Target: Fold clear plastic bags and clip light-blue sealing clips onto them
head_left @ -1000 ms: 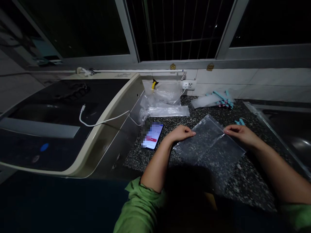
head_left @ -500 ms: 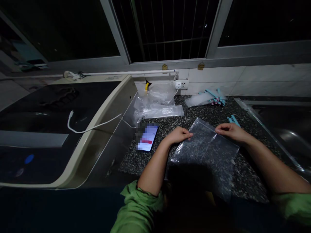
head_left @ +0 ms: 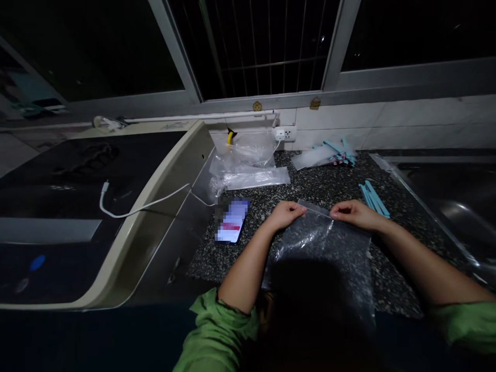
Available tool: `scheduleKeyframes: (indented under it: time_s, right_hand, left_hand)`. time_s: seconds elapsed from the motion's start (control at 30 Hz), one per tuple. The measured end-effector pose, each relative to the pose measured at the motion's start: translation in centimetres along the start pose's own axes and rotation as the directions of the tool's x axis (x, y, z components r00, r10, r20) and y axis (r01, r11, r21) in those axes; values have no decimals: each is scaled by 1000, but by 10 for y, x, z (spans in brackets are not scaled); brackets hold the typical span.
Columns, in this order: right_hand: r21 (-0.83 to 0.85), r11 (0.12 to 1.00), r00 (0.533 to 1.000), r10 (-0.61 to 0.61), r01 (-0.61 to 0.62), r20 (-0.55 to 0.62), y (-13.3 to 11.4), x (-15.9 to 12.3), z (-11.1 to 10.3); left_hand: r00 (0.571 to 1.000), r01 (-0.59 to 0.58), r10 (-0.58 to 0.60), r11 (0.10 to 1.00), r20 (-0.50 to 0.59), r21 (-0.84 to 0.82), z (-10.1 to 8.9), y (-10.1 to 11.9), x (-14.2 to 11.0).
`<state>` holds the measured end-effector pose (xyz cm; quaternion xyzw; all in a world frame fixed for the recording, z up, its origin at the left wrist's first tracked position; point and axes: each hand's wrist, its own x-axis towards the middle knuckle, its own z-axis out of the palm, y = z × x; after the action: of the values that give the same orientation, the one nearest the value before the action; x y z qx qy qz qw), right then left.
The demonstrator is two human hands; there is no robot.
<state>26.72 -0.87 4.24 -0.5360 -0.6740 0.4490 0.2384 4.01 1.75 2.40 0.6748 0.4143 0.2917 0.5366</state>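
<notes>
A clear plastic zip bag (head_left: pixel 325 243) hangs over the front of the speckled counter, its top edge pointing away from me. My left hand (head_left: pixel 287 213) pinches that edge near its left corner. Farther right along the same edge, my right hand (head_left: pixel 354 213) grips it between thumb and fingertips. The bag looks flat, though shadow darkens its lower part. Just behind my right hand lie several light-blue strips (head_left: pixel 374 199), possibly sealing clips. Left of my left hand, a phone (head_left: pixel 234 221) with a lit screen rests on the counter.
Clear plastic bags (head_left: pixel 251 173) lie against the wall, beside a socket with a charger (head_left: pixel 279 135). More blue strips (head_left: pixel 341 153) sit on a translucent packet (head_left: pixel 310 158). A metal sink (head_left: pixel 457 206) is at the right, a washing machine (head_left: pixel 143 217) at the left with a white cable (head_left: pixel 127 211) across it.
My right hand has moved left, closer to my left hand, and the bag's top edge has turned more level. The blue strips behind it show more fully. My view has shifted slightly.
</notes>
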Motion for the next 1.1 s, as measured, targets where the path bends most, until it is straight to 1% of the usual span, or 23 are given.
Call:
scheduleKeyframes:
  time_s: [0.1,0.17,0.3,0.37,0.53,0.77,0.87,1.0,1.1]
  right_hand:
    - [5,1000,1000,-5,5,1,0,0,-1]
    - [2,1000,1000,2,-2,7,-1,-1,-2]
    - [-3,1000,1000,15,-15,15,-2,-3,-2]
    - [-3,1000,1000,8,-8,7,-1,-2,-1]
    - [-22,999,998,-38,36,-59,-3,5,5]
    - [8,996,996,-89,89,2,-23,22,21]
    - [20,994,994,-109,109,21,-30,28,27]
    - [4,993,992,-122,122,17,-32,32,31]
    - [5,989,989,-147,147,-7,-31,32,32]
  left_hand:
    - [1000,-4,4,1000,14,-3,0,0,0]
    - [1000,-24,24,999,5,-28,0,-1,0]
    - [995,-58,51,996,-84,-75,1,-1,0]
    - [993,-64,56,995,-105,-77,1,-1,1]
    - [990,-100,94,994,-106,-46,0,-1,3]
    - [983,-170,169,985,-75,-10,-3,-3,3]
    - [980,-183,183,983,-83,-1,-4,-3,4]
    - [979,-184,183,983,-95,-2,-5,-3,4]
    - [979,-183,183,983,-93,1,-5,-2,4]
